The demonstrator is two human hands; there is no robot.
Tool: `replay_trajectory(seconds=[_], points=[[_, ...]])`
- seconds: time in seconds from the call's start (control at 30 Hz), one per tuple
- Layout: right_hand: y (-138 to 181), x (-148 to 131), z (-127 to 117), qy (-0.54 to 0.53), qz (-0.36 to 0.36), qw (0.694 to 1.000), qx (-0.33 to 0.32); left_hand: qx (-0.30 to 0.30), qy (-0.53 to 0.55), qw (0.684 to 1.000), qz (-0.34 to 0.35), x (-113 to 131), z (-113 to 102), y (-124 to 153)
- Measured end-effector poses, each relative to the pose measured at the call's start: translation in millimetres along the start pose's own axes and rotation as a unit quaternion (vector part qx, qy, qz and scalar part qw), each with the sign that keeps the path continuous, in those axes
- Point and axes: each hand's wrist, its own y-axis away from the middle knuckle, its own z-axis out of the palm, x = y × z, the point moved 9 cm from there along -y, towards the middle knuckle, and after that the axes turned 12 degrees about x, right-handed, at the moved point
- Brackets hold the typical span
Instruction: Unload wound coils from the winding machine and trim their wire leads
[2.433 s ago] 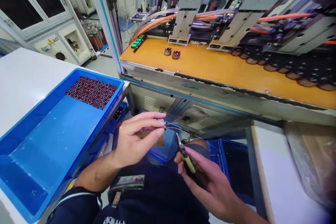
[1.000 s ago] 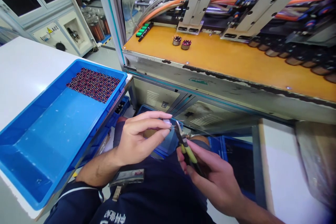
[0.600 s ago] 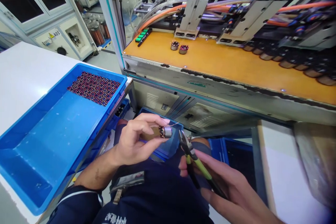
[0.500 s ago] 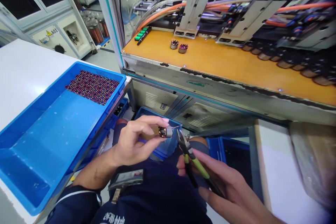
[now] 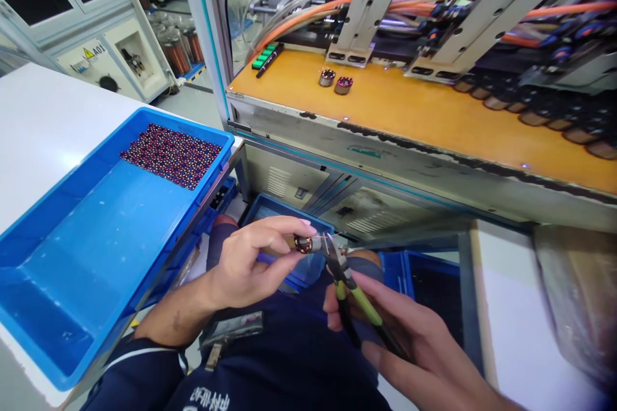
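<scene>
Two bare hands were both occupied, to the right of the blue tray (image 5: 91, 231). The right hand (image 5: 393, 324), farther from the tray, gripped the handles of diagonal cutters (image 5: 343, 273), with their jaws slightly parted. The left hand (image 5: 258, 257), nearer the tray, pinched a small wound stator (image 5: 309, 244) between its thumb and fingers.

The cutters looked stiff and moderately weighty, best held by their green-and-black handles. The stator seemed rigid and light enough for a fingertip pinch, though its smooth metal side might slip. That outer ring was the better hold; the copper windings (image 5: 301, 244), at its end toward the tray, probably scratched more easily. The thin wire lead (image 5: 320, 237), on the side away from the tray, looked springy and easily bent.

In the tray's far right corner, the cluster of parts (image 5: 173, 154) ran into dark and red dots, too fine to count. The right palm hid the handle ends. Left fingers covered some of the stator's rim. Smallest of all, the lead faded against the blue bin (image 5: 311, 270), right of the tray; whether it lay between the jaws could not be told.
</scene>
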Motion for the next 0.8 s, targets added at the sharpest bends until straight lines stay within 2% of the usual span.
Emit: replay_trajectory(seconds=[0.5, 0.7, 0.8], points=[[-1.8, -2.0, -0.7, -0.006, 0.012, 1.000, 0.027, -0.007, -0.014, 1.000, 0.004, 0.7, -1.4, 0.2], [-5.3, 1.4, -10.0, 0.062, 0.018, 0.995, 0.070, -0.017, -0.021, 1.000, -0.006, -2.4, 0.2, 4.3], [-9.3, 5.2, -12.8, 0.099, 0.029, 0.992, 0.074, 0.000, -0.015, 0.999, -0.041, -9.0, -3.7, 7.0]])
